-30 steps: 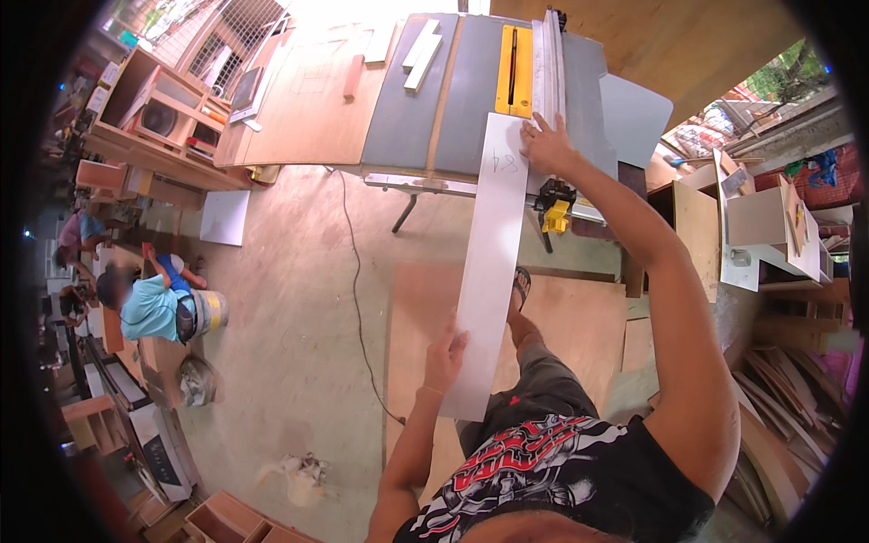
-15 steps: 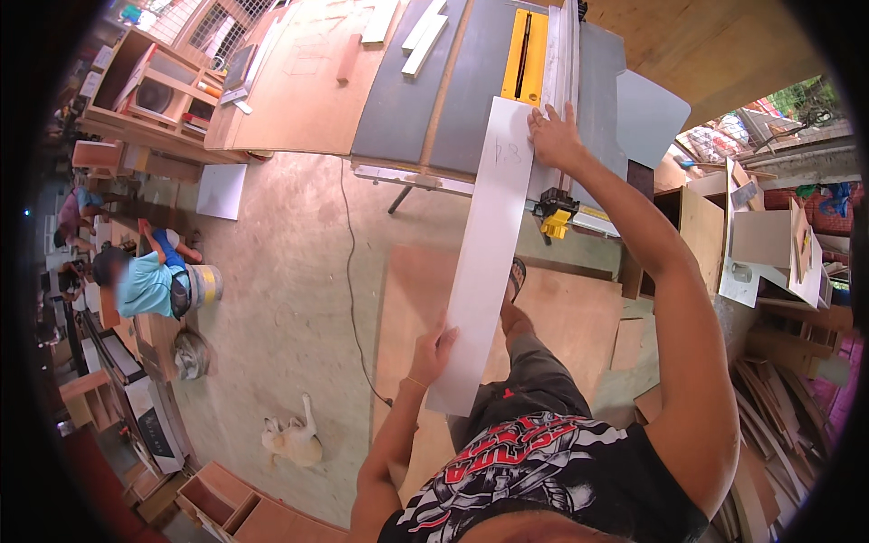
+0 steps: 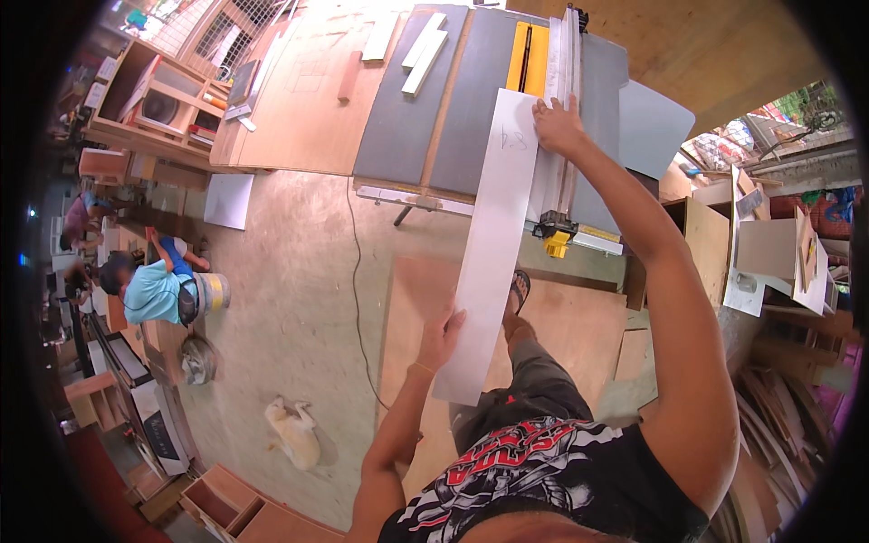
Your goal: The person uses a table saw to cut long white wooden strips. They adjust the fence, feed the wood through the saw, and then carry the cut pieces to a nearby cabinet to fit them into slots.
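Note:
A long white board (image 3: pixel 493 235) with a pencil mark near its far end slants from my waist up onto the grey table saw (image 3: pixel 460 136). Its far end lies over the near part of the yellow insert plate (image 3: pixel 534 63) with the dark slot. My left hand (image 3: pixel 441 338) grips the board's left edge near its close end, thumb on top and the other fingers hidden beneath. My right hand (image 3: pixel 558 127) rests with spread fingers at the board's far right edge, beside the metal rip fence (image 3: pixel 568 72). A black and yellow fence clamp (image 3: pixel 555 233) sits at the table's near edge.
White strips (image 3: pixel 424 59) and a brown wood block (image 3: pixel 348 76) lie on the left tabletop. A cable (image 3: pixel 355 271) crosses the floor near a lying dog (image 3: pixel 294 434). A person in a light blue shirt (image 3: pixel 152 291) sits at left. Board offcuts (image 3: pixel 778 425) pile up at right.
The white board has slid forward and now covers more of the yellow plate. Both hands keep their places along it, and the view has shifted slightly.

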Available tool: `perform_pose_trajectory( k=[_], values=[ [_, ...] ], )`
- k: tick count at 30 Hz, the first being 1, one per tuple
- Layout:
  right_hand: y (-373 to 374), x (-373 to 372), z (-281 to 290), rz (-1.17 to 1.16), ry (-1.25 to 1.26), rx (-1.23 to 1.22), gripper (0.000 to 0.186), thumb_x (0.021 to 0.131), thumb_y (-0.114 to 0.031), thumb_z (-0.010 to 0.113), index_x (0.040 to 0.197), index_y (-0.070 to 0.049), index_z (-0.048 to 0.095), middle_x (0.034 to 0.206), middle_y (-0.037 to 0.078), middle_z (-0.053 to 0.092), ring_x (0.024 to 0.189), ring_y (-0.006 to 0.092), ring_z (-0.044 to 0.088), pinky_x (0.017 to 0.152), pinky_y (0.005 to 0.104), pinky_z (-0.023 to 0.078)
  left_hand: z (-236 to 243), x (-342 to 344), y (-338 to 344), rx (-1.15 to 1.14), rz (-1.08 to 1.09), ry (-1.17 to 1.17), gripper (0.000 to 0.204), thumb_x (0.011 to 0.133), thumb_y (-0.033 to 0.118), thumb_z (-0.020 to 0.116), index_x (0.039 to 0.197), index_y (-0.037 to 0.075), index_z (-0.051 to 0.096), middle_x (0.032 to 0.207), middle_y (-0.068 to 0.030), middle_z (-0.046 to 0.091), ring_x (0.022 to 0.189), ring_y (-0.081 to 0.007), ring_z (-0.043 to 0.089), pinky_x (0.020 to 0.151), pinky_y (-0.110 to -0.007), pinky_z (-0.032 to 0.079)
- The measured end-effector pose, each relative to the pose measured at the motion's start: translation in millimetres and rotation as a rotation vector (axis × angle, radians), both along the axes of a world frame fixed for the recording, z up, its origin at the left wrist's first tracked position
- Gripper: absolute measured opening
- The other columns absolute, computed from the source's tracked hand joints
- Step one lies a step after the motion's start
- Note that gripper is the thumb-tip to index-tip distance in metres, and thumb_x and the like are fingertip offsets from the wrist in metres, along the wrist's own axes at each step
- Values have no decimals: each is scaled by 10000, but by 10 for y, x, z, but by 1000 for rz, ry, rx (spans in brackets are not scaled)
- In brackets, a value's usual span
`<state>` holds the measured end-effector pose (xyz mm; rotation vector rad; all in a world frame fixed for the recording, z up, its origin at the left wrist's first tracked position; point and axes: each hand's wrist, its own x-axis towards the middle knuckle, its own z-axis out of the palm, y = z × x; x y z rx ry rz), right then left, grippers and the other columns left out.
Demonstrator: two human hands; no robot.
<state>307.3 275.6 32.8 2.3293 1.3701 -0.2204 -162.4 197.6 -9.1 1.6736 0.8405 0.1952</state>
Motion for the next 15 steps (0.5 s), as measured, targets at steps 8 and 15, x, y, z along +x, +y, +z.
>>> perform_pose_trajectory(
  k=[8,15],
  values=[
    [107,124,-7,-10,12,32,583,959,-130,456,1534,-57,393,1616,95,361,1498,319,312,1216,649,76,-132,135,58,84,31,-118,478,1042,189,561,1449,-41,462,1078,-177,690,957,-155,607,892,-310,492],
    [197,265,-37,-16,-15,20,566,979,-139,419,1539,-64,385,1623,85,348,1488,323,326,1214,651,86,-215,233,128,14,20,-49,547,1056,217,551,1525,-4,377,1051,-50,657,898,-81,531,847,-231,468]
  ],
)
